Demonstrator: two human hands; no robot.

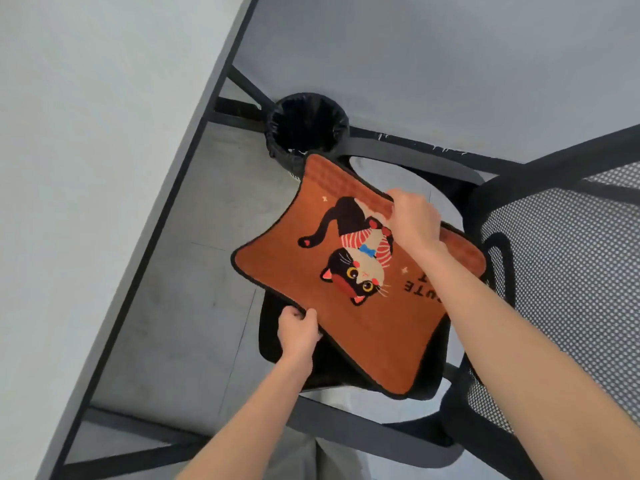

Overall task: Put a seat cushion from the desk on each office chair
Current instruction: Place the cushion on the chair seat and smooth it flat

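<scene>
Hands, two [298, 329] [414, 221], grip one cushion [363, 327] over apparently one chair [561, 258].

Setting: office. Evidence: office chair [540, 258] with black frame, white-dotted mesh back and curved armrests, at 3 o'clock; pale grey surface [86, 168] with dark edge and black metal underframe, spanning 9 to 11 o'clock; round bin [306, 128] lined with a black bag, at 12 o'clock beside the frame; grey tiled floor [194, 306] beneath; plain pale wall at upper right.
</scene>
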